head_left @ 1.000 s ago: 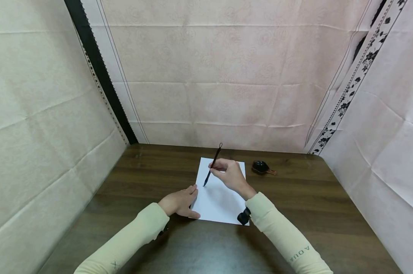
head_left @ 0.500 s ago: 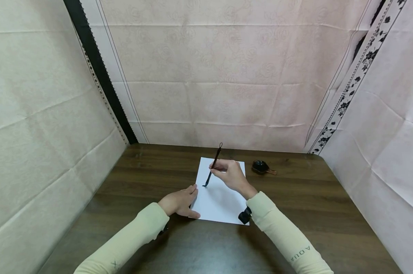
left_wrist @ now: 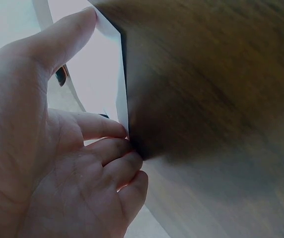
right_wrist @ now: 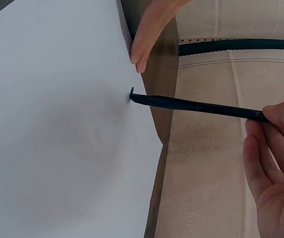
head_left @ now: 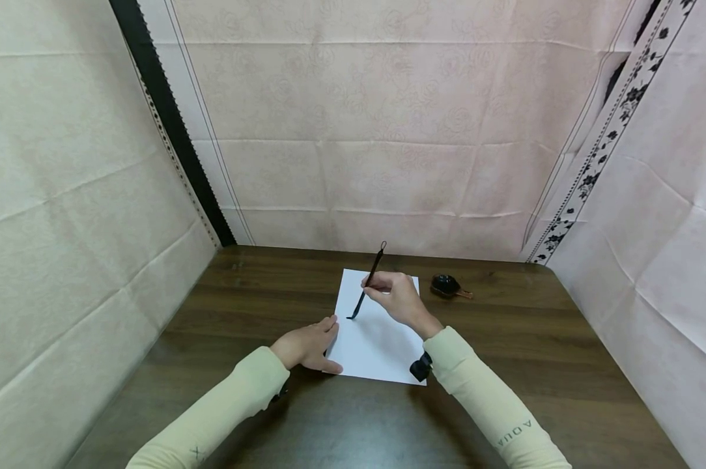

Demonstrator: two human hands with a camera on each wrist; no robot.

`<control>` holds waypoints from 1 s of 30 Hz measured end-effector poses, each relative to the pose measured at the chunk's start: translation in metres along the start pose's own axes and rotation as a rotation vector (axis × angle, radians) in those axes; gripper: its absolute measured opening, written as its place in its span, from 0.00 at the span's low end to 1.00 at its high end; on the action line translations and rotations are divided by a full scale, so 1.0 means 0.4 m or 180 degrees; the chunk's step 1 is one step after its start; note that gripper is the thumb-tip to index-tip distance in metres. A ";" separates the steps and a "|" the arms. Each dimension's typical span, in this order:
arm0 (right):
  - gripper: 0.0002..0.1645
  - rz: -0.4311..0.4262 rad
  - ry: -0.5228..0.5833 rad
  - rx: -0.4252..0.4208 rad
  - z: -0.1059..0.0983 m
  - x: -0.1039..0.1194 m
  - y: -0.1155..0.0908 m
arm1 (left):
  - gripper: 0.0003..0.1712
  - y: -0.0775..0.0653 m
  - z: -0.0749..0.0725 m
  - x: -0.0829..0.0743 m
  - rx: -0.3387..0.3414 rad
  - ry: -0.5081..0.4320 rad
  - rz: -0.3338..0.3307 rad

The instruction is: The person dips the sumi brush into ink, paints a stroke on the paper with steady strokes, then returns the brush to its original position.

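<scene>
My right hand (head_left: 395, 298) pinches a dark calligraphy brush (right_wrist: 191, 105) between thumb and fingertips. The brush slants, its looped top end up and to the right. Its bent tip meets the sheet of white paper (head_left: 376, 345) near the left edge, where a short black stroke (head_left: 350, 318) shows. At the paper's lower left, my left hand (head_left: 310, 345) lies with fingers extended and rests on the margin. In the left wrist view the thumb (left_wrist: 77, 32) touches the sheet and the other fingertips meet its edge.
A small black rounded dish with a brown handle-like end (head_left: 445, 286) stands right of the paper. Everything lies on a brown wooden table (head_left: 259, 293). Pale patterned cloth (head_left: 353, 130) hangs behind and along both sides.
The brush's upper part and my right hand have shifted slightly right. The black mark at the tip has become a short stroke. My left hand has stayed in place.
</scene>
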State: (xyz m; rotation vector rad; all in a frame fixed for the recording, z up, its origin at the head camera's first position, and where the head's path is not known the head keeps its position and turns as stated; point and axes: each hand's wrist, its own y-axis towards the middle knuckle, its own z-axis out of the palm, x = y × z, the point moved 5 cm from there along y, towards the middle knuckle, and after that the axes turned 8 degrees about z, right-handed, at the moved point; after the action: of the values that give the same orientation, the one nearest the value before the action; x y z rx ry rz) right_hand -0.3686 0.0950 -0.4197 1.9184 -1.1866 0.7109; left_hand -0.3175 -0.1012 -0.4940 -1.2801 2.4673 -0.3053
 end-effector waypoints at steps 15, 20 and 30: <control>0.07 0.0010 -0.0070 0.0017 -0.015 -0.007 -0.009 | 0.60 0.003 -0.002 0.002 0.0022 -0.0005 -0.0038; 0.08 0.0034 -0.0101 -0.0026 -0.027 -0.023 -0.019 | 0.61 0.005 0.002 0.003 0.0007 0.0006 -0.0042; 0.09 0.0050 -0.0219 -0.0062 -0.059 -0.043 -0.037 | 0.60 -0.004 -0.004 -0.007 0.0026 -0.0026 0.0007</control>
State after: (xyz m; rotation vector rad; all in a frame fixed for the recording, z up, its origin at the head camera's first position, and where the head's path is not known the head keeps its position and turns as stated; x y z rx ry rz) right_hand -0.3639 0.1272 -0.4243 1.9329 -1.2476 0.6441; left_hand -0.3153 -0.0998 -0.4914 -1.2728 2.4579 -0.3085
